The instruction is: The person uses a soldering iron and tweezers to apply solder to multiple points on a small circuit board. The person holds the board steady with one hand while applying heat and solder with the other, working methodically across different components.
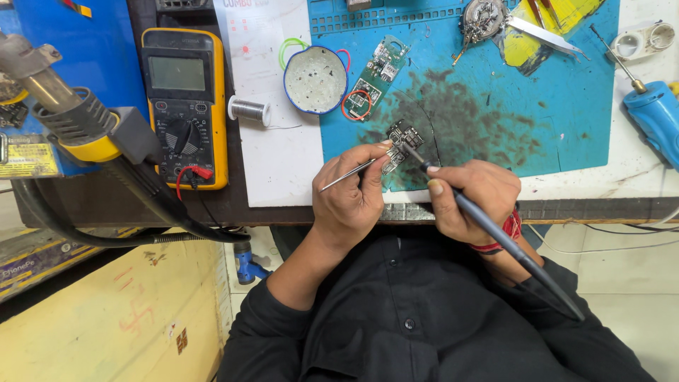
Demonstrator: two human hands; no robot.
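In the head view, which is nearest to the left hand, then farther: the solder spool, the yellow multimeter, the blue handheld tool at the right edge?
From the left hand:
1. Solder spool, up and left of it.
2. Yellow multimeter, farther left.
3. Blue handheld tool, far right edge.

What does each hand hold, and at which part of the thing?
The right hand holds a soldering iron like a pen, low on its dark handle. The left hand holds metal tweezers at mid-length, its fingertips also on the small circuit board.
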